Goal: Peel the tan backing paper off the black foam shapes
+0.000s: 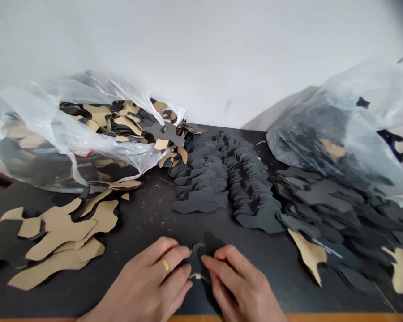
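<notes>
Close to the table's front edge, my left hand [157,273] and my right hand [237,279] pinch a small dark flat piece [198,256] between them. The left hand wears a gold ring, and its fingers close on the piece's left side. My right thumb and fingers press its right side. A pale bit shows at the piece's lower edge; the fingers cover much of the rest. Just beyond the hands lie two long rows of overlapping black cut-out pieces, a left row [201,179] and a right row [251,188].
At the back left, an open clear plastic bag [53,134] spills tan and black cut-outs. Loose tan pieces [60,232] lie left of my hands. A heap of black pieces [332,210] sits right, before another plastic bag [349,125]. A white wall [215,53] stands behind.
</notes>
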Tool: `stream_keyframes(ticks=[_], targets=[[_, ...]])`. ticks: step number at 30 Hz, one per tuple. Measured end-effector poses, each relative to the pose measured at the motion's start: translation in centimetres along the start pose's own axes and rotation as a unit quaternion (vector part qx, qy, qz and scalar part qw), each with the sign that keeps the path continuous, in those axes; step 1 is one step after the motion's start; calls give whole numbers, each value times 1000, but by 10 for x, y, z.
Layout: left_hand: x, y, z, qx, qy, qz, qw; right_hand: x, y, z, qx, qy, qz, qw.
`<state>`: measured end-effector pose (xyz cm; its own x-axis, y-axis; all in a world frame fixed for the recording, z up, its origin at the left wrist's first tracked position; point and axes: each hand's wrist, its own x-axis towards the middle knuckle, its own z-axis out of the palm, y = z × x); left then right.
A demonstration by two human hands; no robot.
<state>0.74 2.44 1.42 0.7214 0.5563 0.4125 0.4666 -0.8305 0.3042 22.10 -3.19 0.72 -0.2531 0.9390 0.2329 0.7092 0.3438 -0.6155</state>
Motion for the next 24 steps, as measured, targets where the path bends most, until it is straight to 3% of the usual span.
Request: stream_keyframes(ticks=[9, 19, 24], targets=[[5, -2, 1, -13, -69, 57, 996, 6, -6, -3, 26, 16, 1, 1000], [9, 2, -5, 3, -46, 59, 997, 1, -11, -8, 44, 46, 34, 997], [12, -4, -4, 2, -79, 31, 996, 1, -14, -12, 49, 29, 59, 997]])
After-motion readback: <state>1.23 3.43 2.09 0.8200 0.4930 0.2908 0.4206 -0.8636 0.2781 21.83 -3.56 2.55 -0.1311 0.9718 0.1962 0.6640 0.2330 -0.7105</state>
